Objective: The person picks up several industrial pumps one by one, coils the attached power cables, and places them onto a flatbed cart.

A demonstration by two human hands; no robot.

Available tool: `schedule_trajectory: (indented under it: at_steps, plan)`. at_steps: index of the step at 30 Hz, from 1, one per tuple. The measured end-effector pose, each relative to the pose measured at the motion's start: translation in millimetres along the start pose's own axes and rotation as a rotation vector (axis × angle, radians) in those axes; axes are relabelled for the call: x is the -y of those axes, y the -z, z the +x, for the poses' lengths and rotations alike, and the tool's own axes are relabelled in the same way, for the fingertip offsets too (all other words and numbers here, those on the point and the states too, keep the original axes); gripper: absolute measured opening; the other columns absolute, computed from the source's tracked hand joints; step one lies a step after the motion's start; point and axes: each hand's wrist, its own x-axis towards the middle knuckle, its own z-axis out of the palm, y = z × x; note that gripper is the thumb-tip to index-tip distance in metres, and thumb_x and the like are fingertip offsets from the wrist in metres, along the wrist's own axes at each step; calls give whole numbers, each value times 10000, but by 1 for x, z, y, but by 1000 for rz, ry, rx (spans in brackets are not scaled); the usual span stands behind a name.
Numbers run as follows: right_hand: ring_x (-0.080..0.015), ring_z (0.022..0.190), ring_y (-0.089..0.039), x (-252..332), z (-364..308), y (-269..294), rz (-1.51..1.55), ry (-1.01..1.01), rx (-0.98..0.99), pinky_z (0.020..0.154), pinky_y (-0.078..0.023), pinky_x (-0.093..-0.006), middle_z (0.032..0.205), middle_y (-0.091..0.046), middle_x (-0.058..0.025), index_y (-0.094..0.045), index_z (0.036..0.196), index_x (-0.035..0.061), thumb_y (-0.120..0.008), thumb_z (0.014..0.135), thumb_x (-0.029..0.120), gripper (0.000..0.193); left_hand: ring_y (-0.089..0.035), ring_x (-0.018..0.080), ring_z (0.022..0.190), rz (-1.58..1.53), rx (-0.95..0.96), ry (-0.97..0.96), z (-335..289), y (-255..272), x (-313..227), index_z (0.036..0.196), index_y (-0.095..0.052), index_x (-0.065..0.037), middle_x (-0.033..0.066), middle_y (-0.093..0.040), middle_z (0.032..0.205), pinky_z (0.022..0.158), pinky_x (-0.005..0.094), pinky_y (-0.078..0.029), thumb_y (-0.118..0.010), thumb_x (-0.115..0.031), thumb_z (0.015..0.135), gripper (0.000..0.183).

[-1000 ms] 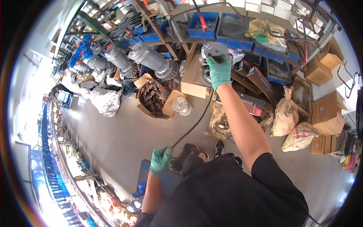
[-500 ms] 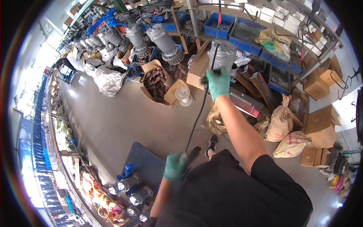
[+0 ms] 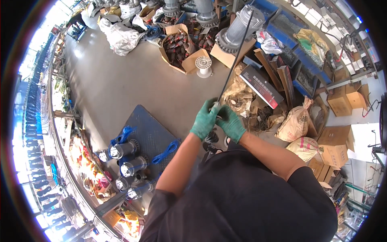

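Note:
Both my hands wear green gloves and meet in front of my body. My left hand (image 3: 204, 119) is closed around a black cable (image 3: 235, 64). Right beside it, my right hand (image 3: 231, 123) has its fingers curled in on the same cable near the left fingertips. A small pale piece shows where the cable enters my hands; its kind is hidden by the fingers. From there the cable stretches up and away, across the front of a grey metal pump (image 3: 237, 30) standing upright on cardboard.
An open carton (image 3: 186, 64) of dark parts and a white spool (image 3: 204, 67) stand ahead. Several pumps with blue cable (image 3: 165, 152) lie by a dark board (image 3: 141, 121) at left. Blue bins (image 3: 283, 28), a long printed box (image 3: 261, 86) and tied sacks (image 3: 294, 123) line the right.
My right hand has come down from beside the pump to meet my left hand, which has moved up and inward. The view has shifted, so the pump sits higher.

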Motion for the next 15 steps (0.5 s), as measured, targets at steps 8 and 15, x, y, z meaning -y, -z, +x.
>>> schedule_trajectory:
  at_steps: [8, 15]
  plan:
    - [-264, 974, -678, -111, -3, 131, 302, -625, -377, 891, -595, -423, 1112, -687, -125, -642, 1200, 29, -581, 1049, 269, 290, -472, 62, 610, 69, 190, 171, 11, -51, -82, 1094, -696, -5, -15, -552, 730, 556, 249, -393, -572, -294, 1063, 317]
    - [-444, 1049, -633, -132, -4, 113, 481, -334, 486, 893, -532, -610, 1305, -592, -190, -600, 1323, 115, -523, 1013, 596, 578, -476, 41, 664, 37, 273, 160, -18, -91, -122, 1227, -655, 20, -21, -619, 857, 620, 205, -378, -655, -277, 999, 374]
